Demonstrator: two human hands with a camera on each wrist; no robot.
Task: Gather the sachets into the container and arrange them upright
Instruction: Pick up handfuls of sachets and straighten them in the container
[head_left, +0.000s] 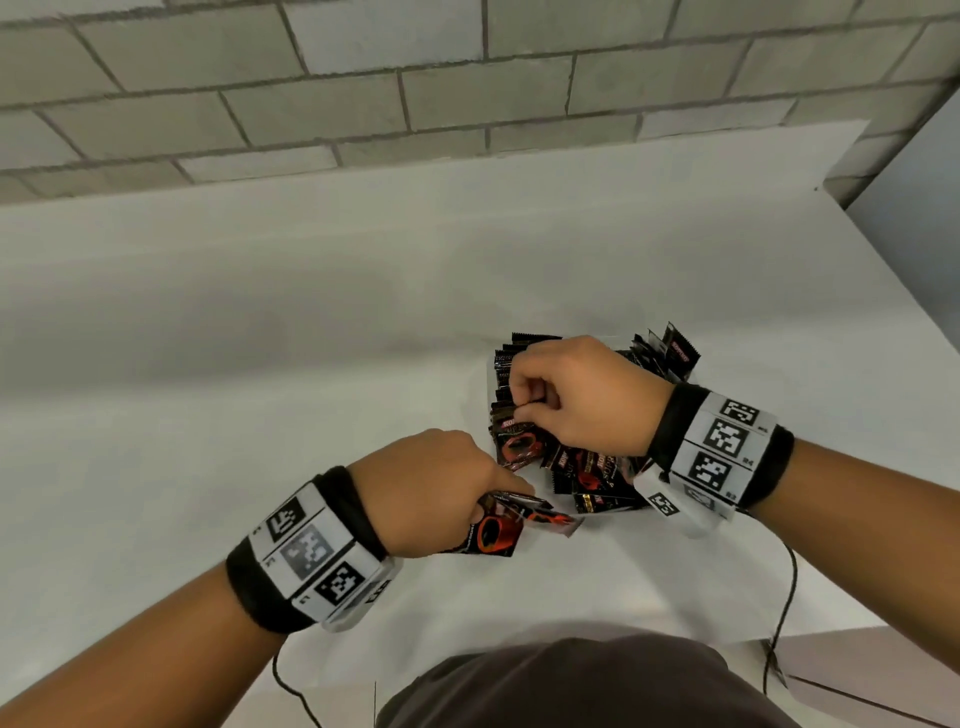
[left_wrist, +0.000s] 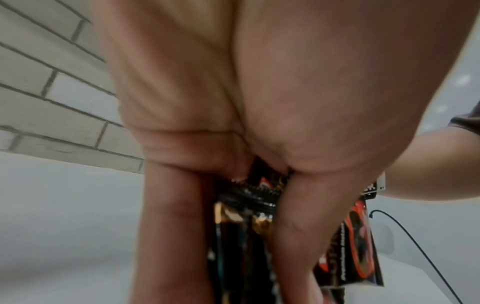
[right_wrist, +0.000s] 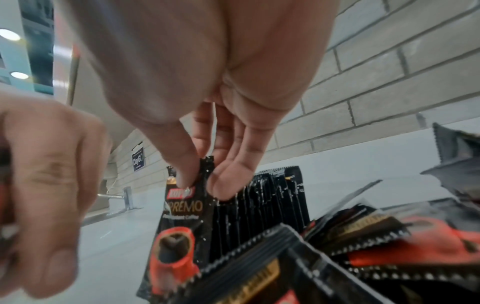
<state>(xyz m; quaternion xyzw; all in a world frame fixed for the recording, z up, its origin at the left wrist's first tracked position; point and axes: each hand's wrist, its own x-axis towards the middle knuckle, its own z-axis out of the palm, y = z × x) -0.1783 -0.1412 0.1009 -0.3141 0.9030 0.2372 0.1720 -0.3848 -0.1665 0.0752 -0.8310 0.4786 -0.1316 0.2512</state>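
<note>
Behind the hands I see a grey brick wall (head_left: 363, 78). The white worktop (head_left: 260, 322) lies under them, and a black cable (head_left: 787, 597) hangs near my right wrist.

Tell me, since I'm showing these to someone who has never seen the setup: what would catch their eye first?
Probably the dark pile of black-and-red coffee sachets on the white table, many already standing in a row. The right hand pinches the top edge of one upright sachet at the near end of that row. Just nearer the person, the left hand grips a small bundle of sachets.
</note>
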